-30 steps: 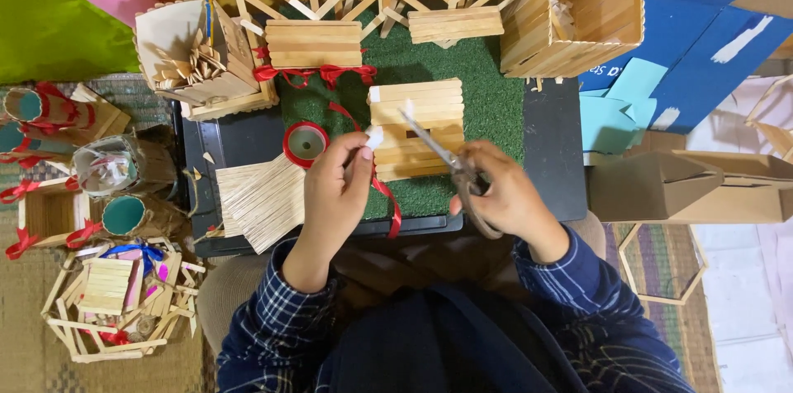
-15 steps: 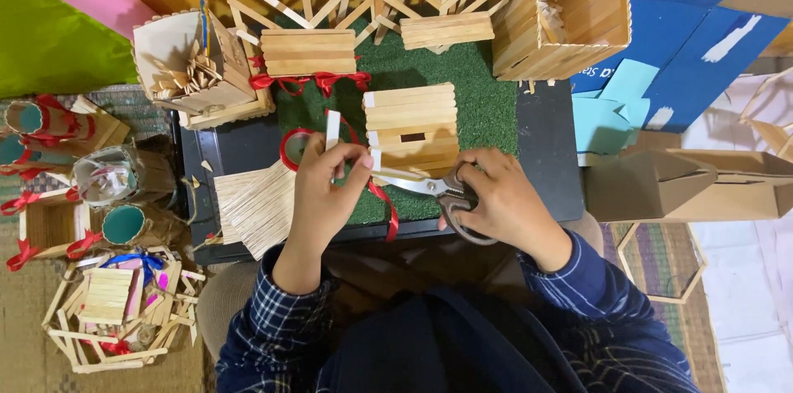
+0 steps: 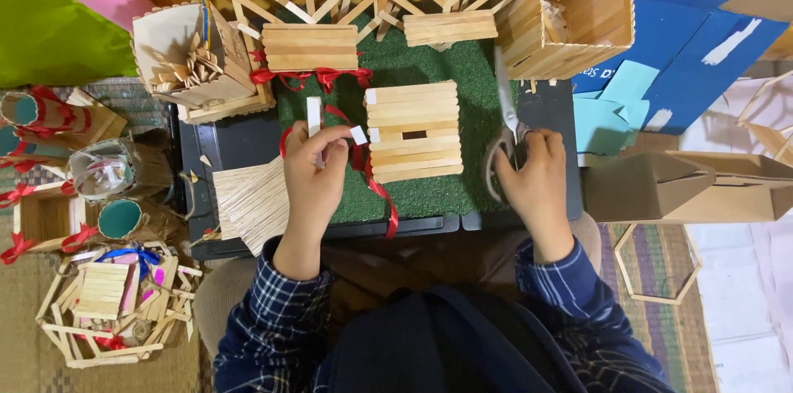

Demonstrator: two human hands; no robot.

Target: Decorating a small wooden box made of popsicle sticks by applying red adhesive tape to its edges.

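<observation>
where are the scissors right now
In the head view, the scissors are in the right hand, right of the small stick house, blades pointing away from the person toward the open stick box.

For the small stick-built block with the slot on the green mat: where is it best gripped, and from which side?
Probably from above, across the two long edges of the stick block. It lies flat on the green mat, and its left end is crowded by red ribbon and the left hand. The right end, nearer the right hand, looks freer.
</observation>
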